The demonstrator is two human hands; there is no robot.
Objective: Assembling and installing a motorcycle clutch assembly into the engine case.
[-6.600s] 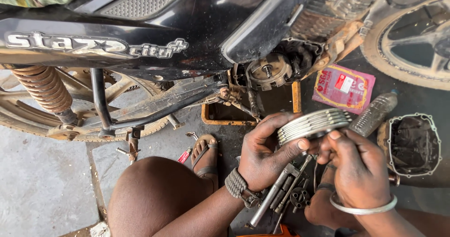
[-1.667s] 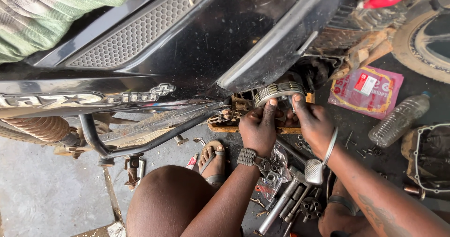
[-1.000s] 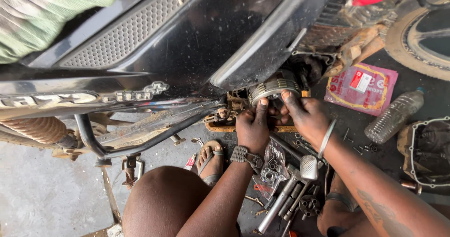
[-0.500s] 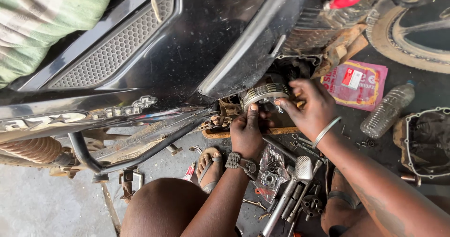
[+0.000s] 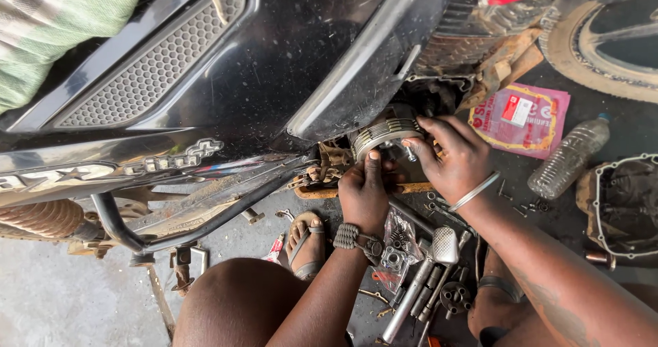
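Left hand [image 5: 365, 196]: closed against the lower edge of the clutch pack [image 5: 385, 133], thumb up on its rim.
Right hand [image 5: 449, 156]: fingers curled on the pack's right side, pressing inward.
Clutch pack, location: at the open engine side of the black motorcycle [image 5: 288, 59], under the bodywork, above the wooden board [image 5: 322, 192].
Clutch pack, look: round stack of thin grey metal plates, greasy, edges ribbed.
Risk: plates could slip out of line or drop, judged from greasy fingers and a grip on the edges only.
Risk: small parts underfoot; loose tools [image 5: 418, 289] and bolts lie scattered below.
Nearby: red packet [image 5: 524, 117], plastic bottle [image 5: 567, 158], engine cover [image 5: 627, 203].
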